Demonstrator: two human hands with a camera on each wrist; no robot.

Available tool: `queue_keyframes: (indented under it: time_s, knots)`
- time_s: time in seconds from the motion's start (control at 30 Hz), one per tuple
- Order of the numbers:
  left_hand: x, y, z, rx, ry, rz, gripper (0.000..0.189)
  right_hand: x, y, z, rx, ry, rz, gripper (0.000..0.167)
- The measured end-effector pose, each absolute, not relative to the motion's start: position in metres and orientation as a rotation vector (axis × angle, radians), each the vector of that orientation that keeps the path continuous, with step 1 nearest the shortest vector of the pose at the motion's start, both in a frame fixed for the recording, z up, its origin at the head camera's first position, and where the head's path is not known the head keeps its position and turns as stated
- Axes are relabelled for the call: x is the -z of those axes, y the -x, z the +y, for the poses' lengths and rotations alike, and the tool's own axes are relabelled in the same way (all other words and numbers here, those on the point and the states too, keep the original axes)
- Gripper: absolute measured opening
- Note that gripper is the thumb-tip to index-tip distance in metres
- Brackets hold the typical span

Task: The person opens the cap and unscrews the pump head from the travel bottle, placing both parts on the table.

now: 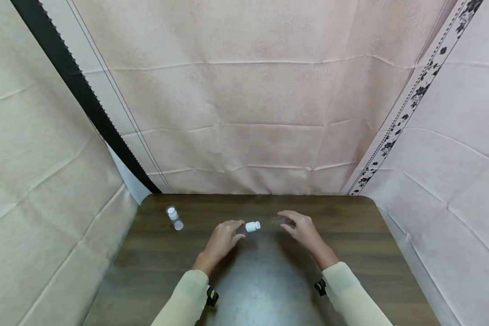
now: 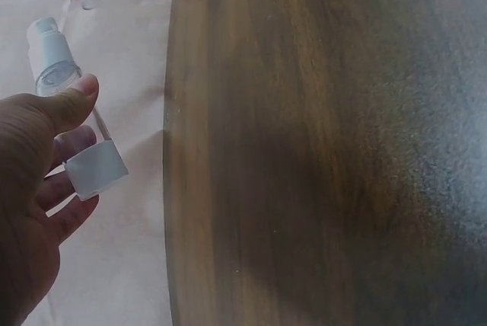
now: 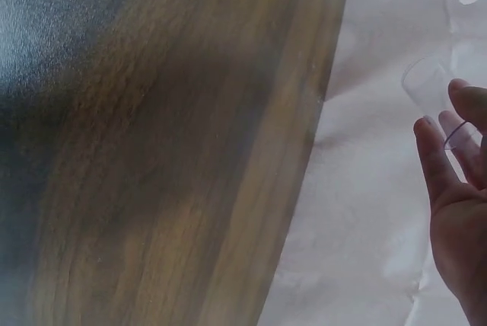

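My left hand (image 1: 222,240) grips a small pump bottle (image 2: 53,50) with a white pump head, a clear body and a white base. In the head view the bottle's white top (image 1: 252,226) points right, toward the other hand. To the right, my right hand (image 1: 303,230) pinches a clear see-through cap (image 3: 428,86) between thumb and fingers. Cap and bottle are apart, with a gap between them, and both are held above the table's far half. A second bottle with a white top (image 1: 174,218) is at the table's back left, away from both hands.
The brown wooden table (image 1: 146,280) has rounded far corners. A pale cloth (image 1: 248,149) hangs behind its far edge, and more cloth hangs along the left and right sides. Each wrist carries a small black camera (image 1: 212,296).
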State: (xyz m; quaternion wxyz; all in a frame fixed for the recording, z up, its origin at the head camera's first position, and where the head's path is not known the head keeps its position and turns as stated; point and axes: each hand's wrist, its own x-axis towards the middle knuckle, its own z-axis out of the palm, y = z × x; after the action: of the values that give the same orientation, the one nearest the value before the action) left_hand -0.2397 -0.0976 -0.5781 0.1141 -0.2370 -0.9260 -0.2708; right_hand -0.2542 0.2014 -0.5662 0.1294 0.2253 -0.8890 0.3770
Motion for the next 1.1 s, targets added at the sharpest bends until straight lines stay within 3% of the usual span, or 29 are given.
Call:
queue_keyframes:
  time_s: [0.53, 1.1]
  knots:
    - [0.583, 0.24, -0.098, 0.84, 0.66, -2.702, 0.041, 0.576, 0.277, 0.185, -0.872, -0.744, -2.618, 0.037]
    - [0.582, 0.238, -0.099, 0.89, 0.653, -2.656, 0.04, 0.603, 0.294, 0.175, -0.758, -0.583, -2.868, 0.039]
